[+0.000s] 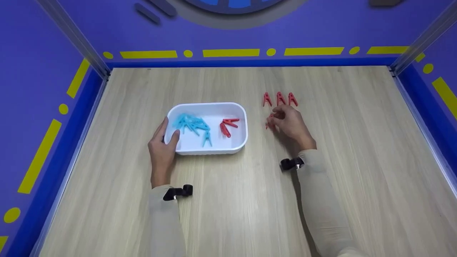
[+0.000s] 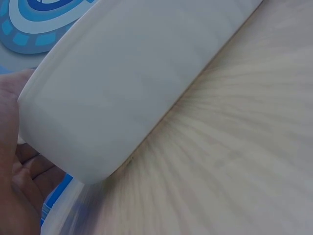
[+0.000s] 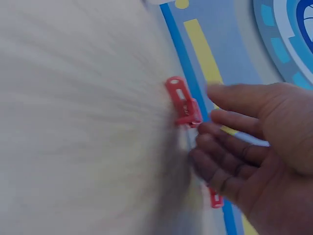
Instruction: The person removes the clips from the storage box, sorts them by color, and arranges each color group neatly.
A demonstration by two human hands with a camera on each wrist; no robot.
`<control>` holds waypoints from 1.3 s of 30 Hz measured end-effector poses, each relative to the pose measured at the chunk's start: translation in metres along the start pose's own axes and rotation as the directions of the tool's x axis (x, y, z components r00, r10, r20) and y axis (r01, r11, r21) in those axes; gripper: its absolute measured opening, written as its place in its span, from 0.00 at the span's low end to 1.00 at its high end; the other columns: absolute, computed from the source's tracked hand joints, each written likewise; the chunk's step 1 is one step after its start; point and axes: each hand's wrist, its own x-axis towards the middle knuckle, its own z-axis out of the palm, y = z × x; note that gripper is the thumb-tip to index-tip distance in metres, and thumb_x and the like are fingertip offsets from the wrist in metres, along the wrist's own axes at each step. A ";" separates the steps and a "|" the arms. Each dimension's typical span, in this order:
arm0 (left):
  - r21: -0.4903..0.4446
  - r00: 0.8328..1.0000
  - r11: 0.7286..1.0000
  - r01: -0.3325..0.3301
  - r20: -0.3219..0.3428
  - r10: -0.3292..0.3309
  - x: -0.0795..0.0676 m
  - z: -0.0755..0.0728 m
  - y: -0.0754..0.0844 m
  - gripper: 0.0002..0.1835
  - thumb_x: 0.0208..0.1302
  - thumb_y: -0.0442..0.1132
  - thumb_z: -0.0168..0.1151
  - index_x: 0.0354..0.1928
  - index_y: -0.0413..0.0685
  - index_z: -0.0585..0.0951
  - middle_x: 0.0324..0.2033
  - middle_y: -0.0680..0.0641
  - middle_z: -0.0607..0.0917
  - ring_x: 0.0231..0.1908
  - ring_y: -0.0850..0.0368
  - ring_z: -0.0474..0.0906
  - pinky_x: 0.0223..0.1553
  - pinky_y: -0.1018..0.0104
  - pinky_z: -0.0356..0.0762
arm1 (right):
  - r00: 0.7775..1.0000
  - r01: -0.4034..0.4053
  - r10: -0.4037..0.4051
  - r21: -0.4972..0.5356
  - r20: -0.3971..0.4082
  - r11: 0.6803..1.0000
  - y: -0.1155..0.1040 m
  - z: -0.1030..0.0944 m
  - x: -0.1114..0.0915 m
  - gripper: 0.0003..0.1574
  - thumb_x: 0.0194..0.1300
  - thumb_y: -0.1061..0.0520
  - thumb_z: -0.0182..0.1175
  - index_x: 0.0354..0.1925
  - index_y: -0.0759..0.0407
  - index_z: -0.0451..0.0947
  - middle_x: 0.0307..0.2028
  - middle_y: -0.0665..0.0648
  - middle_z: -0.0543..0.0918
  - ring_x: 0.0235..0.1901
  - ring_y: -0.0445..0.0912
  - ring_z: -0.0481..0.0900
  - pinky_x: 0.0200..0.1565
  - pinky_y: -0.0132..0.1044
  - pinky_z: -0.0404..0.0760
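Observation:
My left hand (image 1: pixel 162 151) grips the left end of a white plastic tub (image 1: pixel 210 151), thumb over the rim and fingers along the outside wall. In the left wrist view, the tub's outer wall (image 2: pixel 117 88) hides the contents. Inside lie several light-blue clothespins (image 1: pixel 192 125) at the left and a few red clothespins (image 1: pixel 225 130) at the right. My right hand (image 1: pixel 291 125) is over the table, right of the tub, at a red clothespin (image 1: pixel 270 118) partly hidden by its fingers. In the right wrist view, the fingers are spread apart beside that clothespin (image 3: pixel 183 103).
Behind my right hand, three red clothespins (image 1: pixel 280 99) form a row on the wooden table (image 1: pixel 228 200). Blue panels (image 1: pixel 232 35) with yellow marks stand along the back and both sides.

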 end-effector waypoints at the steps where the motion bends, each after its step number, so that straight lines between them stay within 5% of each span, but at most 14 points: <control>1: 0.004 1.000 1.000 -0.002 -0.001 0.002 0.000 0.000 0.000 0.33 0.74 0.39 0.68 0.77 0.40 0.70 0.75 0.42 0.72 0.76 0.50 0.65 0.76 0.63 0.62 | 1.000 -0.021 0.021 -0.007 0.022 1.000 -0.001 -0.002 -0.001 0.24 0.73 0.60 0.70 0.61 0.69 0.78 0.51 0.65 0.83 0.49 0.55 0.80 0.50 0.47 0.81; 8: 0.015 1.000 1.000 0.006 0.000 -0.006 0.001 0.000 0.000 0.33 0.74 0.38 0.68 0.77 0.40 0.71 0.75 0.43 0.72 0.76 0.50 0.64 0.76 0.63 0.62 | 0.992 -0.064 0.070 -0.061 0.104 0.996 -0.009 -0.003 -0.004 0.30 0.69 0.61 0.73 0.63 0.71 0.75 0.51 0.66 0.81 0.47 0.55 0.78 0.48 0.47 0.82; 17: 0.008 1.000 1.000 -0.004 -0.001 0.004 0.001 0.000 -0.001 0.33 0.73 0.37 0.68 0.76 0.39 0.70 0.75 0.41 0.72 0.76 0.49 0.65 0.76 0.65 0.62 | 0.999 -0.014 0.017 -0.069 0.041 0.998 -0.004 0.002 0.000 0.25 0.71 0.64 0.69 0.62 0.73 0.76 0.50 0.68 0.82 0.50 0.57 0.80 0.49 0.48 0.81; 39: 0.009 1.000 1.000 0.005 -0.006 -0.005 0.002 0.001 0.000 0.33 0.74 0.38 0.68 0.76 0.39 0.71 0.75 0.41 0.72 0.76 0.48 0.65 0.76 0.63 0.62 | 0.995 -0.053 0.047 -0.069 -0.084 0.996 -0.006 0.017 0.003 0.21 0.72 0.61 0.68 0.57 0.72 0.78 0.45 0.66 0.83 0.40 0.53 0.79 0.38 0.44 0.79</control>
